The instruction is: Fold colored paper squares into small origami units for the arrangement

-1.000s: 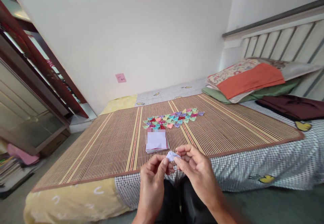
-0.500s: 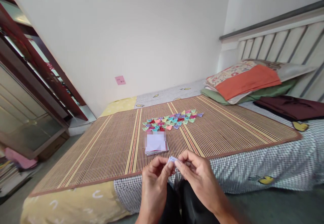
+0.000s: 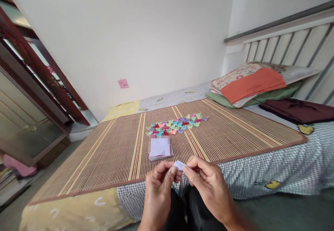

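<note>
A small folded piece of pale lilac paper point(image 3: 179, 165) is held up between my two hands, above my lap near the bed's front edge. My left hand point(image 3: 161, 185) pinches its left end between thumb and fingers. At the right end, my right hand point(image 3: 206, 178) grips it the same way. Just beyond my hands lies a stack of paper sheets point(image 3: 159, 148), a pale lilac one on top. Behind the stack, several small folded paper pieces point(image 3: 180, 123) in many colours are laid out in rows.
A striped bamboo mat point(image 3: 104, 158) covers much of the bed. Pillows point(image 3: 250, 84) and a folded dark maroon cloth point(image 3: 297, 109) lie at the right by the white headboard point(image 3: 284, 46). A pink note point(image 3: 123, 83) is stuck to the wall. A glazed door point(image 3: 28, 112) stands at the left.
My hands have drawn slightly apart, the right one shifting a little rightward. More of the folded paper shows between my fingertips. The stack and the coloured pieces lie as before.
</note>
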Available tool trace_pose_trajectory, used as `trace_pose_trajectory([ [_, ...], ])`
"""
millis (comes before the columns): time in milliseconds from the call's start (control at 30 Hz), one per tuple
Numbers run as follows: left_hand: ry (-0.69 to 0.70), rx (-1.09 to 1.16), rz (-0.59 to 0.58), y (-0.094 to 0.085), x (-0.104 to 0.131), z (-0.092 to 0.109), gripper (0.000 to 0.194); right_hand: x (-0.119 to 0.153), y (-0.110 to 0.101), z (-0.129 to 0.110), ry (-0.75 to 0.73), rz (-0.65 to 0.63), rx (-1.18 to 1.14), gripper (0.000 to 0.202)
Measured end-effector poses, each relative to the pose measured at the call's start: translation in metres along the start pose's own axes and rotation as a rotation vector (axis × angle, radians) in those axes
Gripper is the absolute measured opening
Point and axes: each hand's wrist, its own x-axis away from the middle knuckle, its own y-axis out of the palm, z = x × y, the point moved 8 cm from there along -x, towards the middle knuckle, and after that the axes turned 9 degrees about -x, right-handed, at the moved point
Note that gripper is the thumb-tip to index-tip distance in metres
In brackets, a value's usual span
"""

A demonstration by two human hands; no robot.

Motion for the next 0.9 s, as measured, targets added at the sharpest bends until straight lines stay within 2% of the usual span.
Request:
trace_pose_trajectory([
  [233,-0.062,0.111,0.013,0.005,0.003,-0.004,0.031,0.002,0.0,0.001,-0.028,0.031,0.036,0.032],
  [433,-0.081,0.088,-0.027,0.002,0.001,-0.011,0.034,0.001,0.008,-0.001,0.027,-0.12,0.026,0.033],
  [633,-0.086,0.203,-0.068,0.008,0.003,-0.015,0.035,0.006,0.008,0.0,0.029,-0.072,-0.052,0.037],
  [900,-0.075,0.18,-0.064,0.006,0.006,-0.011,0.031,0.008,0.01,-0.001,-0.027,-0.073,-0.052,0.034],
])
